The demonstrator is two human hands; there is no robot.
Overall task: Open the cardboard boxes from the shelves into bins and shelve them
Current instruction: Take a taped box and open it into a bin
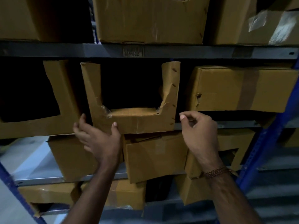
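While the left hand (pixel 98 139) grips the lower left corner of the bin (pixel 131 97), thumb on its front face and fingers wrapped round the side, I see the right hand (pixel 199 131) hanging just off the bin's lower right corner, fingers loosely curled and holding nothing. The bin is a cardboard box with a big square window cut in its front, sitting on the middle shelf (pixel 226 124) with its front edge at the lip. Left of it stands another cut box (pixel 53 109), touching or nearly so; I cannot tell which. To the right sits a closed box (pixel 242 89), taped across its front. From my view, more boxes fill the shelf above and the ones below. A beaded bracelet (pixel 216 172) circles the right wrist. A blue upright (pixel 267 151) frames the rack on the right.
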